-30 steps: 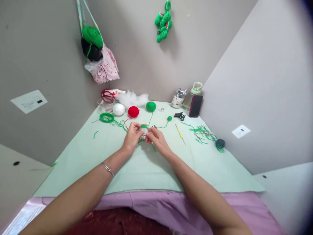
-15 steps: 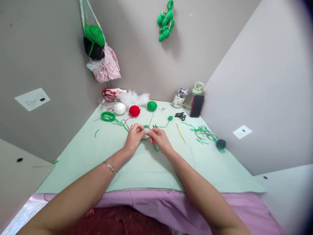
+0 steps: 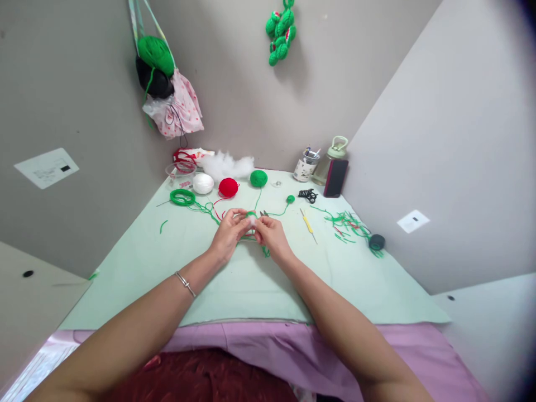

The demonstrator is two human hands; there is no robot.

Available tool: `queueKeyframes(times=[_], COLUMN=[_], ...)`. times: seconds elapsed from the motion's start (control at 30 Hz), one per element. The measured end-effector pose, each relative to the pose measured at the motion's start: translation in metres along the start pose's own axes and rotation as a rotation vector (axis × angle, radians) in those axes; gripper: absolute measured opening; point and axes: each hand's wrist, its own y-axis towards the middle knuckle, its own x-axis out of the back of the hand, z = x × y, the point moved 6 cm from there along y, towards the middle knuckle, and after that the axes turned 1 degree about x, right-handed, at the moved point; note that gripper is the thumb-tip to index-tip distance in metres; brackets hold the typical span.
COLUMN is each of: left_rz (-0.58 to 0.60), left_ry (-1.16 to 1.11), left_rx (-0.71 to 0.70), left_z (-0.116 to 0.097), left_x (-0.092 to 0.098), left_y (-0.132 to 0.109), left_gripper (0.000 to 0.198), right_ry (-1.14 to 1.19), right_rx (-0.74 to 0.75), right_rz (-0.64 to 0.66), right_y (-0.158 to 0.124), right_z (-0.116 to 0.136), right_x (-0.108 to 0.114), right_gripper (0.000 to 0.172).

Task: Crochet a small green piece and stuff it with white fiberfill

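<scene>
My left hand [image 3: 228, 233] is closed around a small green crochet piece [image 3: 251, 214], its thumb and fingers at the left side. From the right, my right hand [image 3: 273, 234] pinches a tuft of white stuffing [image 3: 252, 221] against that piece. Both sets of fingertips nearly meet, so much of the piece is hidden. Green and red yarn strands lie on the table just below the hands. The tips of dark scissors [image 3: 263, 213] show behind my right hand.
Behind the hands stand balls of white [image 3: 203, 183], red [image 3: 228, 187] and green yarn [image 3: 258, 178], with a heap of stuffing [image 3: 228, 166]. On the right are a yellow-handled crochet hook [image 3: 307, 224], yarn scraps [image 3: 345, 223], a phone [image 3: 336, 178] and a bottle [image 3: 326, 164].
The fingers have shifted slightly around the piece, and more of its green edge shows above the white stuffing. The whole view has moved a little; the table things stay put.
</scene>
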Motion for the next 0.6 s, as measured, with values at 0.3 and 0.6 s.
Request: queueKeyframes(times=[0.3, 0.6], left_rz=[0.008, -0.094], left_ry=[0.009, 0.198], left_rx=[0.028, -0.031], left_z=[0.001, 0.002], left_x=[-0.004, 0.009], left_y=[-0.002, 0.003], left_gripper=[0.039, 0.030], right_ry=[-0.135, -0.191], right_rx=[0.069, 0.166], right_rz=[0.030, 0.050], right_y=[0.002, -0.018], right_z=[-0.002, 0.019], right_x=[-0.004, -0.025], right_gripper=[0.038, 0.018])
